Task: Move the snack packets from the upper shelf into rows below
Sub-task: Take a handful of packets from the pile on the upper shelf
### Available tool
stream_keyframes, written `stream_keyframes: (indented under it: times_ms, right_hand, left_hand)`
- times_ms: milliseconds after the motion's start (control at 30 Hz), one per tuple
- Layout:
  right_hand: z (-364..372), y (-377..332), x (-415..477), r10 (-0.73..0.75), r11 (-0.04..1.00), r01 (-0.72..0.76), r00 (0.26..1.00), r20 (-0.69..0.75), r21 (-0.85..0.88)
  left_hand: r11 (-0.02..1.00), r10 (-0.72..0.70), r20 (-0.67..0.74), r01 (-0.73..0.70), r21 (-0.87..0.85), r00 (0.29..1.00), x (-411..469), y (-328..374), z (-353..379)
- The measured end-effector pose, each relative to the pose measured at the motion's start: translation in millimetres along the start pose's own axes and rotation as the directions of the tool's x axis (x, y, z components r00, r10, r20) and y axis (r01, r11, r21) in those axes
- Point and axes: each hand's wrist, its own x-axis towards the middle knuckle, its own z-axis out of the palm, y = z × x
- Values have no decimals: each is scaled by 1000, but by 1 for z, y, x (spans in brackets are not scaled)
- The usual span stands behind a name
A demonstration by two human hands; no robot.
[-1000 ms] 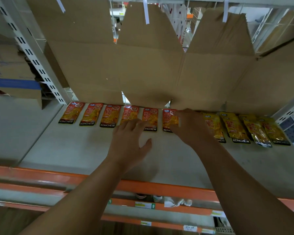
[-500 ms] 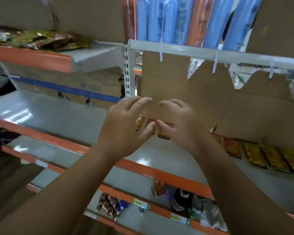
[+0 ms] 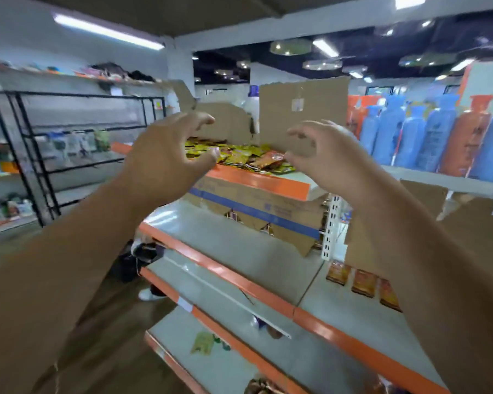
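A loose heap of yellow and orange snack packets (image 3: 248,158) lies on the upper shelf (image 3: 256,182) with its orange front edge. My left hand (image 3: 165,155) is raised in front of the heap's left side, fingers spread and curved, holding nothing. My right hand (image 3: 322,157) is raised at the heap's right side, fingers also curved and empty, its thumb tip near an orange packet (image 3: 271,160). A row of orange packets (image 3: 363,282) lies on the lower shelf (image 3: 239,251) at the right, partly hidden by my right arm.
Cardboard sheets (image 3: 302,115) stand behind the heap. Blue and orange bottles (image 3: 433,137) fill the shelf to the right. A flattened carton (image 3: 256,214) lies under the upper shelf. A black wire rack (image 3: 69,155) stands at the left. Lower shelves hold a few items.
The view has swung up from the lower shelf's row to the upper shelf. Both hands have risen from the lower shelf and now hover apart before the heap.
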Motion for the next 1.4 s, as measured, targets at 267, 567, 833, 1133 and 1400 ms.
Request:
stream_keyframes:
  times_ms: [267,567,833,1133,1400]
  right_hand:
    - [60,-21,87,46,998,-40,991,126,-45]
    - [165,-29,213,48,970,71,883,467,-234]
    - [231,-41,287,128,906,179,749,650,-385]
    - [267,-36,314,349,923,-58,541,765,-380]
    - [297,-27,356,515,844,-297,682,519,-447]
  left_hand:
    - [990,-141,85,142,-5,986,34,-102,17]
    - [975,-215,218,195,109,952,125,-200,90]
    - [980,-190,311,162,113,931,182,-271,154]
    - [996,-21,541,-29,83,841,242,-344,202]
    - [940,305,364,-217,-263,880,293,-390,229]
